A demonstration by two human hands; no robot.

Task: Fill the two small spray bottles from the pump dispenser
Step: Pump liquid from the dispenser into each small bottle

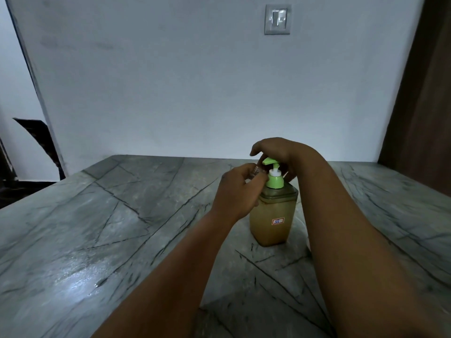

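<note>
Head view. The pump dispenser (273,213) stands upright on the grey veined stone counter (97,228), toward the far edge and somewhat right of its middle. The body is a squarish translucent bottle nearly full of amber liquid, with a small white label marked "35" on its near face. The green pump head (269,161) is raised, its nozzle pointing left.

The left hand (238,191) is closed around a small clear spray bottle (256,171). Only the bottle's neck and mouth show above the fingers; the rest is hidden in the grasp. The long axis of the bottle appears roughly upright, tilted slightly toward the nozzle. Its mouth sits just below and to the left of the nozzle tip, close to it; contact cannot be confirmed.

The right hand (275,152) is arched over the pump head from behind and from the right, fingers curled down. It rests on or just above the pump top; whether it is pressing cannot be told. It grasps nothing.

The second spray bottle is not in view.

Judgement: the step in hand is filling one spray bottle. The controlling relation is mouth under nozzle. The nozzle outlet lies right of and above the bottle mouth, so the left hand is the positioning hand and the right hand is the actuating one. Misalignment would send liquid onto the fingers or the counter.
</note>
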